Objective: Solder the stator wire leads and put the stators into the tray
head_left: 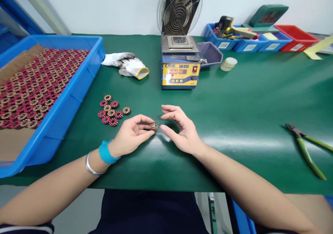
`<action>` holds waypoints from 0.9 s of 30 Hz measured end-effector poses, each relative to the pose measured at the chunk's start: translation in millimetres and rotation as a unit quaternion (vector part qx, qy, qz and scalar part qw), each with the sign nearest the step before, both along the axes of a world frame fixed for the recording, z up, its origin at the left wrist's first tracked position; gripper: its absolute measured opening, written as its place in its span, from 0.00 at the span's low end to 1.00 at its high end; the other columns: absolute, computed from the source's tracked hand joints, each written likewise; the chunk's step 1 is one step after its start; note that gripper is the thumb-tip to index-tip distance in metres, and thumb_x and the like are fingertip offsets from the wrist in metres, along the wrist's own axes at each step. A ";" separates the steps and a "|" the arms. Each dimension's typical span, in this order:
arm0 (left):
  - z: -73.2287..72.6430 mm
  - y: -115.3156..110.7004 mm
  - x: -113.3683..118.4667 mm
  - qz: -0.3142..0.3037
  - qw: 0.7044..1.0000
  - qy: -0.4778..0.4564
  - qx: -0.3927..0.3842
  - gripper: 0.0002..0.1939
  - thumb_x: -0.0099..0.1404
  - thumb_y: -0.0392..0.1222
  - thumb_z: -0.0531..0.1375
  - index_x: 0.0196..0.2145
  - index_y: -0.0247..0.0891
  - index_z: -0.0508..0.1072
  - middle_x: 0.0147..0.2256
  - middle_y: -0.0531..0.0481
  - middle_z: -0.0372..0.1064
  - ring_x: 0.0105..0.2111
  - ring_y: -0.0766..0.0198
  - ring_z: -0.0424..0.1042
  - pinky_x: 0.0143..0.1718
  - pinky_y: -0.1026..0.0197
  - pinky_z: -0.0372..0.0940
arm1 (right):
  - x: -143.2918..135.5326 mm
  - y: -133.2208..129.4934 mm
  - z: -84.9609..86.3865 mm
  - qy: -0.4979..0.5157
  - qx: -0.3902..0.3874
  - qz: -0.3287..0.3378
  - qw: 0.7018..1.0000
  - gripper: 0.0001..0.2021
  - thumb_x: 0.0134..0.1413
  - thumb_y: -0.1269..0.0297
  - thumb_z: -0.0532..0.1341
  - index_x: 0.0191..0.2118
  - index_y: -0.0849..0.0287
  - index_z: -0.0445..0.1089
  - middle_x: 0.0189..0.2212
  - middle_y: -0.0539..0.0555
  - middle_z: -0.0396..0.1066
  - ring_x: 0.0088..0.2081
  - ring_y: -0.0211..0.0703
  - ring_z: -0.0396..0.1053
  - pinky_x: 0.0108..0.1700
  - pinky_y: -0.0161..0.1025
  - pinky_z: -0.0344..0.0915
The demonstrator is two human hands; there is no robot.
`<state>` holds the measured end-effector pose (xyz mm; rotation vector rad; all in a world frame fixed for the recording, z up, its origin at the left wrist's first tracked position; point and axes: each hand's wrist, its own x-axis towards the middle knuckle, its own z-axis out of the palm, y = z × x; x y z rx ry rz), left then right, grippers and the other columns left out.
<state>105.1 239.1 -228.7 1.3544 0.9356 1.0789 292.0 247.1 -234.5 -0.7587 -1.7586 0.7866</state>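
My left hand point(134, 132) pinches a small wound coil core point(153, 127) between thumb and fingers, above the green table. Thin wire ends stick out of the core to the right. Beside them is my right hand point(180, 128), its thumb tip at the wires and its fingers apart from the thumb; it holds nothing that I can make out. To the left of my left hand, several red and copper coil cores point(111, 112) lie in a loose group on the table.
A blue tray point(75, 92) full of cores stands at the left. White gloves point(127, 65) lie behind the group. At the back are a solder pot point(180, 64), a fan point(180, 15), a purple bin point(212, 53) and small bins point(296, 38). Green-handled cutters point(305, 150) lie right.
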 end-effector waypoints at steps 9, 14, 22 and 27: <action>-0.5 -0.8 0.0 -0.018 1.000 -0.004 -0.024 0.17 0.49 0.37 0.70 0.35 0.33 0.70 0.33 0.47 0.72 0.35 0.61 0.74 0.37 0.61 0.72 | -3.6 3.9 -6.8 -0.052 -0.065 0.041 0.996 0.09 0.58 0.62 0.58 0.30 0.59 0.67 0.46 0.60 0.69 0.49 0.47 0.68 0.52 0.49 0.62; -2.1 -1.0 -0.6 -0.027 0.999 0.001 -0.024 0.15 0.50 0.37 0.68 0.35 0.33 0.70 0.33 0.47 0.72 0.36 0.62 0.74 0.39 0.61 0.71 | -5.8 3.1 -7.8 -0.056 -0.070 0.047 0.995 0.10 0.59 0.61 0.57 0.29 0.58 0.67 0.47 0.59 0.68 0.50 0.46 0.66 0.52 0.48 0.62; -2.2 -3.2 -3.7 -0.036 0.998 0.046 -0.017 0.14 0.54 0.37 0.65 0.37 0.34 0.67 0.32 0.49 0.71 0.31 0.66 0.73 0.35 0.65 0.69 | -2.4 9.0 -7.8 0.034 -0.148 0.026 0.988 0.11 0.53 0.63 0.59 0.22 0.59 0.64 0.44 0.58 0.70 0.46 0.46 0.69 0.50 0.46 0.64; -0.2 -4.7 -4.2 -0.044 0.998 0.024 0.042 0.11 0.55 0.34 0.64 0.36 0.36 0.69 0.36 0.48 0.67 0.35 0.66 0.70 0.36 0.65 0.70 | 0.1 12.8 -4.1 0.057 -0.216 0.059 0.973 0.09 0.54 0.61 0.57 0.27 0.59 0.67 0.41 0.56 0.73 0.45 0.44 0.70 0.52 0.46 0.62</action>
